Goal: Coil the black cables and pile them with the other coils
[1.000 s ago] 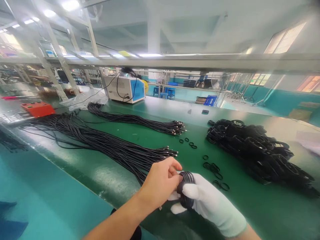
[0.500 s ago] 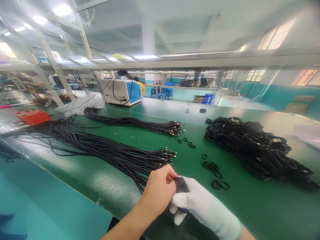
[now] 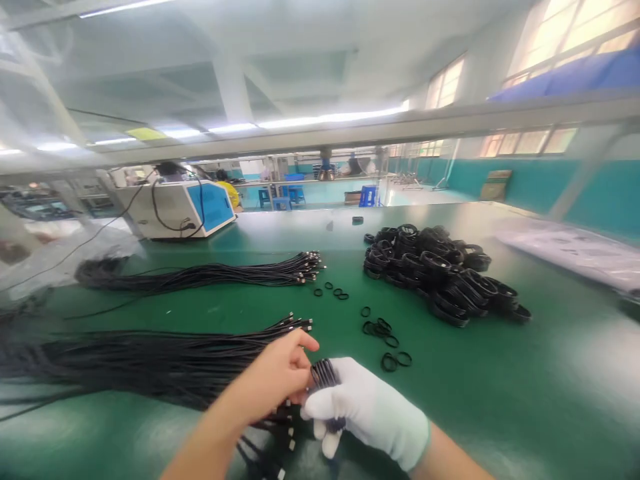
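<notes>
My right hand (image 3: 353,403), in a white glove, is closed around a coiled black cable (image 3: 325,375); the turns of the coil lie side by side in its grip. My bare left hand (image 3: 287,367) is at the left side of this coil. Its index finger points out while the other fingers curl in at the coil, and its thumb is hidden. Under and beside the left hand lies a bundle of long straight black cables (image 3: 150,360) with metal-tipped plugs (image 3: 291,432). Small black rings (image 3: 390,361) are scattered on the table just beyond my right hand.
A second cable bundle (image 3: 225,273) lies farther back. At the right is a heap of coiled black cables (image 3: 435,267). A white and blue machine (image 3: 175,210) stands at the back left, near clear plastic (image 3: 65,257). The green table (image 3: 440,407) carries plastic sheeting (image 3: 570,250) at right.
The view has swung to the right. My left index finger has lifted off the coil, which my right hand still grips. The rings and heap appear unmoved on the table.
</notes>
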Demonstrator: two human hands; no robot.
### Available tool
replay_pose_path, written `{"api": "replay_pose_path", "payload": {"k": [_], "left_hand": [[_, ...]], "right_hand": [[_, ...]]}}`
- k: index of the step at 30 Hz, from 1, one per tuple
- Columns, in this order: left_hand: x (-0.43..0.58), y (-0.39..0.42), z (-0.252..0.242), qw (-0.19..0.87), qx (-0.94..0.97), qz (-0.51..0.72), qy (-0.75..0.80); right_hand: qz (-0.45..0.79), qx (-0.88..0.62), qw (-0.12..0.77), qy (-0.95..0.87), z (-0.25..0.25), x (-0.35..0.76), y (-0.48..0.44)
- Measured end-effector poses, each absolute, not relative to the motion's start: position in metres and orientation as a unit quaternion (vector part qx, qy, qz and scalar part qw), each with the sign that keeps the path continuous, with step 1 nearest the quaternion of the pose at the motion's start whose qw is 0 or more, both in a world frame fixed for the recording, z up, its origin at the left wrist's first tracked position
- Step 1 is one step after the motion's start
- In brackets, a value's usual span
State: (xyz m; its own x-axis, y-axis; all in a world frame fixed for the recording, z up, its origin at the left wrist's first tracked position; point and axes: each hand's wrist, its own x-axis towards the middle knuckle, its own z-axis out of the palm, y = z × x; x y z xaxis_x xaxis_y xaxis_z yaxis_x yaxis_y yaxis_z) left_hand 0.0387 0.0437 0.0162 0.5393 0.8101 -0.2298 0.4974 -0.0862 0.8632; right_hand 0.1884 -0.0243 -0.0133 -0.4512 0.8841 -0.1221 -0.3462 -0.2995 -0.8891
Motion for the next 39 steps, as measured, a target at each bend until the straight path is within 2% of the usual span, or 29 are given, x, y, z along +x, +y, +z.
{"api": "replay_pose_path", "payload": {"k": [2,6,9,12,15,21,24,27,30,32,34,37,39], "left_hand": [[0.049,0.065,0.022,0.491,0.752,0.131,0.420],[0.105,0.086,0.004,0.395,0.815,0.158,0.392],[0.150,0.085,-0.022,0.384,0.824,0.160,0.386],[0.162,0.088,-0.034,0.388,0.808,0.172,0.407],[0.134,0.094,-0.023,0.419,0.779,0.193,0.424],[0.065,0.056,0.007,0.557,0.687,0.260,0.388],[0.060,0.029,-0.001,0.626,0.626,0.292,0.364],[0.059,0.014,-0.013,0.574,0.641,0.323,0.393],[0.051,0.006,-0.018,0.513,0.661,0.346,0.425],[0.044,0.000,-0.017,0.572,0.614,0.362,0.405],[0.036,-0.006,-0.014,0.679,0.527,0.391,0.331],[0.024,-0.011,-0.009,0.783,0.431,0.408,0.184],[0.016,-0.009,-0.004,0.798,0.466,0.347,0.162]], "right_hand": [[0.765,-0.274,0.433,-0.389,-0.009,0.193,-0.025],[0.823,-0.151,0.418,-0.353,-0.008,0.197,-0.028],[0.823,-0.124,0.430,-0.350,-0.012,0.199,-0.029],[0.797,-0.121,0.478,-0.349,-0.014,0.202,-0.027],[0.737,-0.174,0.552,-0.349,-0.010,0.205,-0.023],[0.558,-0.458,0.608,-0.330,-0.007,0.201,-0.010],[0.544,-0.456,0.627,-0.322,-0.016,0.192,-0.007],[0.588,-0.413,0.622,-0.311,-0.027,0.186,-0.011],[0.695,-0.307,0.590,-0.275,-0.036,0.186,-0.017],[0.783,-0.169,0.531,-0.276,-0.042,0.188,-0.020],[0.824,-0.055,0.473,-0.308,-0.045,0.190,-0.022],[0.826,-0.024,0.442,-0.350,-0.044,0.190,-0.025],[0.819,-0.049,0.440,-0.365,-0.040,0.189,-0.027]]}}
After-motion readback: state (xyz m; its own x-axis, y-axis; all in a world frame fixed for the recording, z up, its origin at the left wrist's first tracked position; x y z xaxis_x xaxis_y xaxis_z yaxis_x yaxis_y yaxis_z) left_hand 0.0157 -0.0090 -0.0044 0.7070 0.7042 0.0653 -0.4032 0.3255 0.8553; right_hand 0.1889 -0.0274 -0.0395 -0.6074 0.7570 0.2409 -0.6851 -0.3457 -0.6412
